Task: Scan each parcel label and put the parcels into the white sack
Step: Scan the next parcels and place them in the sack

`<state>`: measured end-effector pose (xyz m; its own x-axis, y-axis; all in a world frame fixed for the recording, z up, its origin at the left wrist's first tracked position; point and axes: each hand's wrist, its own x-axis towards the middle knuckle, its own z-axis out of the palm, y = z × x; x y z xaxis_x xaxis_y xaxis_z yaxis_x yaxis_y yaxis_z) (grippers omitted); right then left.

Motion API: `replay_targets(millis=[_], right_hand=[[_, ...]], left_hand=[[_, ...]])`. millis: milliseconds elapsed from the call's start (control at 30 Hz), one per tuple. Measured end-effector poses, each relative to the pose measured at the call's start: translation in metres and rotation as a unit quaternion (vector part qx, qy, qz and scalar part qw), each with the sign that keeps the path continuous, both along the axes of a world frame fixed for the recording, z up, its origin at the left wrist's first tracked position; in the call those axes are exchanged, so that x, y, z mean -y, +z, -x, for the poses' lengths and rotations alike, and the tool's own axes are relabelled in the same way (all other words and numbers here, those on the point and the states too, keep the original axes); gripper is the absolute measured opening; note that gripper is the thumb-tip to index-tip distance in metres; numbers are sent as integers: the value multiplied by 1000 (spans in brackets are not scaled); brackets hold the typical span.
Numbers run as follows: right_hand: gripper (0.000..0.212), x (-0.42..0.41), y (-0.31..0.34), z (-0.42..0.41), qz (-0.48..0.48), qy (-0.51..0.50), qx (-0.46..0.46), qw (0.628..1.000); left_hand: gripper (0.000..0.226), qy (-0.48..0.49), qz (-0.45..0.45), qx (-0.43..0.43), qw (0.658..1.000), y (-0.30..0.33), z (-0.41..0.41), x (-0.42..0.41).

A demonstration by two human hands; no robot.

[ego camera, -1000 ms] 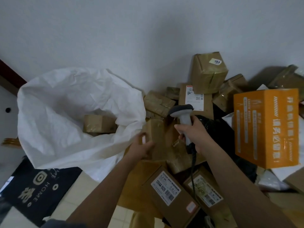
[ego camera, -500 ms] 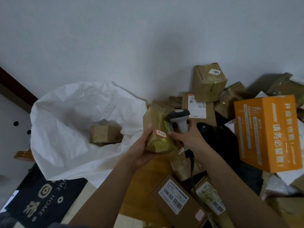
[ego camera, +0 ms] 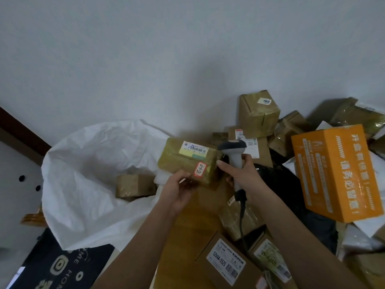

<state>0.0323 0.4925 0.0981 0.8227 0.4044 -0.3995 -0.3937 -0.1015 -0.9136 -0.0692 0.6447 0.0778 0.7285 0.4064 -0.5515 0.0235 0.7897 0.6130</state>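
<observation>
since half a second back the tape-wrapped parcel (ego camera: pixel 187 161) has been turned in my left hand (ego camera: pixel 177 190): the face with the barcode label (ego camera: pixel 194 148) now shows on top, where before i mostly saw the end with the red-edged sticker (ego camera: pixel 200 169). the parcel has also come up level with the scanner (ego camera: pixel 233 152).

my left hand grips the parcel's near lower edge, thumb on top, fingers curled underneath. my right hand (ego camera: pixel 242 176) is wrapped round the scanner handle, and its forefinger reaches out straight to touch the parcel's right end.

the parcel hangs in the air just right of the white sack (ego camera: pixel 87 167), above the pile of boxes. its long axis runs left to right, slightly tilted, with the label face turned up and away toward the wall.

my worry: the scanner head sits beside the parcel's right end and i judge it is not yet aimed at the barcode, so a pull of the trigger could read nothing, or catch the label on the box (ego camera: pixel 248 147) behind. the glossy tape may also glare. my grip is only on one edge, so the parcel could slip.
</observation>
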Motion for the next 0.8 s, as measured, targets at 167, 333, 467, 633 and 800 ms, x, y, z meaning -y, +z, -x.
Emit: replay_targets(millis=[167,333,467,633,800], right_hand=[[75,0,-3,0,-29,-28,-9,999],[64,12,-3,-11,-24,-27,-6,999],[67,19,2,-19,1,-32,13,999],[80,10,3,-9,5,-10,5,1000],[71,15,2,-13,17,15,7,1000]], left_hand=[[27,-45,19,20,999,6,-2,17],[38,-67,6,15,998,10,3,11],[47,-24,-11,9,1000,11,3,0],[42,-29,16,29,999,9,2,15],[50,-52,0,4,999,7,10,18]])
